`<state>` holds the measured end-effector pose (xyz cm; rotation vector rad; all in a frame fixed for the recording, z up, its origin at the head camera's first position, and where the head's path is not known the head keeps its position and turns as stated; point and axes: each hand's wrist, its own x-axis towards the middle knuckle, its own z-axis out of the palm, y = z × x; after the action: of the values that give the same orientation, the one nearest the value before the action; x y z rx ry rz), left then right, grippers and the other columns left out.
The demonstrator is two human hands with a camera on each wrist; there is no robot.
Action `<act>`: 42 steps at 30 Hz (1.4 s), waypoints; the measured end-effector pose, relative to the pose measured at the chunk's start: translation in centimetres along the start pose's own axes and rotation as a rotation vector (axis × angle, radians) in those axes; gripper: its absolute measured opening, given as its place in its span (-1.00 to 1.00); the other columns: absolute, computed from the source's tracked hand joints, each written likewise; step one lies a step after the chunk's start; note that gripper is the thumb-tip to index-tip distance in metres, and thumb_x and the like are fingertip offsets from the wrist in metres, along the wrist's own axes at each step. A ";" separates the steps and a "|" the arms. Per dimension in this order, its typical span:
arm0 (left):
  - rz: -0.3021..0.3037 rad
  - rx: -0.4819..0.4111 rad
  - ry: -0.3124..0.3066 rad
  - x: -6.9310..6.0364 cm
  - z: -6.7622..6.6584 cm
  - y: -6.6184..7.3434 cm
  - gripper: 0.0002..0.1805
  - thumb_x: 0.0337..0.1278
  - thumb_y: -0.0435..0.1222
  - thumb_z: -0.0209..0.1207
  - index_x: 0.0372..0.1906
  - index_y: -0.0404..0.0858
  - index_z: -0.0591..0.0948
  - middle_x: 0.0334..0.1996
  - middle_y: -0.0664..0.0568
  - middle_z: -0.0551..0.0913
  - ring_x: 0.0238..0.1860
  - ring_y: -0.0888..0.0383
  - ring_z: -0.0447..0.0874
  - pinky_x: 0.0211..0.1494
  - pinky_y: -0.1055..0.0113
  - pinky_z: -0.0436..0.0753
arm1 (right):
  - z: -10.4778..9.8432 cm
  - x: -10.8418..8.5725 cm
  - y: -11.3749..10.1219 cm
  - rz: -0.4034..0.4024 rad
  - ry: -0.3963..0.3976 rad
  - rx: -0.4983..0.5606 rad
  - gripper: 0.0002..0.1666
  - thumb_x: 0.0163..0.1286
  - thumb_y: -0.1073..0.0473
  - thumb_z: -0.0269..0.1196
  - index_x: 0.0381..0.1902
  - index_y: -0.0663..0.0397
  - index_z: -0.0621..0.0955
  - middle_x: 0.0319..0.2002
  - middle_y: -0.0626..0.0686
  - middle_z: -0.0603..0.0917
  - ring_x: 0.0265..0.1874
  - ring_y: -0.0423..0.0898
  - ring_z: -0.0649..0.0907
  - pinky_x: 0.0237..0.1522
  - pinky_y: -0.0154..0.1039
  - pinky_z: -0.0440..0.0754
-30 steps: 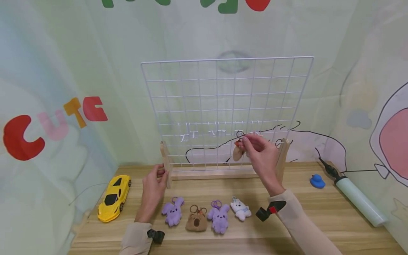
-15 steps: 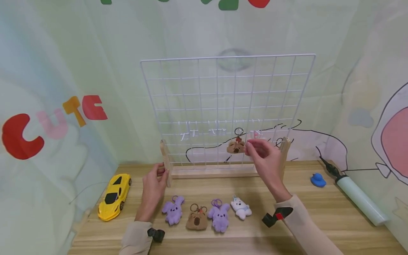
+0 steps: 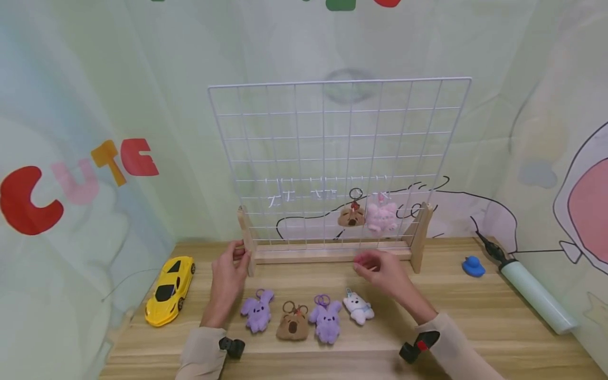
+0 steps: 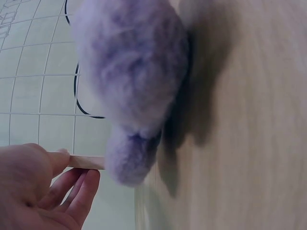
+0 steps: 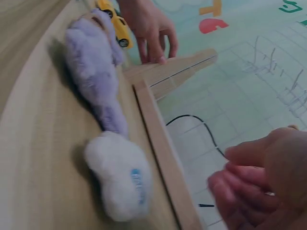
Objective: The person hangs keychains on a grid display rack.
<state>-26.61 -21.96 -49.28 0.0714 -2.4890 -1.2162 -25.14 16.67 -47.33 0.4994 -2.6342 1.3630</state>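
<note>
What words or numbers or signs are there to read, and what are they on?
"CUTE": big coloured letters on the backdrop.
Green and red shapes along its top: cut off, can't be read.
Blue marks on the white toy: too blurred to read.

Creased lt-grn bkdrop (image 3: 190, 105) w/ "CUTE" lettering (image 3: 106, 153) on L, wood-grain tbl (image 3: 494, 327) below.

Upright white wire rack (image 3: 323, 83), brown plush charm (image 3: 351, 217) and pink plush charm (image 3: 382, 216) hanging side by side
</note>
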 end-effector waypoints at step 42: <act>0.000 -0.004 -0.007 0.1 0.2 -0.6 -0.66 0.61 -0.35 0.21 0.32 -0.35 0.58 0.16 -0.36 0.77 0.19 -0.25 0.80 0.17 -0.06 0.88 | 2.2 -1.8 1.7 0.076 -0.367 -0.072 -0.82 0.38 0.22 0.51 -0.38 0.09 0.70 -0.49 -0.09 0.66 -0.50 -0.25 0.57 -0.53 -0.46 0.51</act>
<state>-26.85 -22.22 -49.76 0.0667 -2.4922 -1.2235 -24.02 16.18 -50.39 0.7061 -3.0081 1.2981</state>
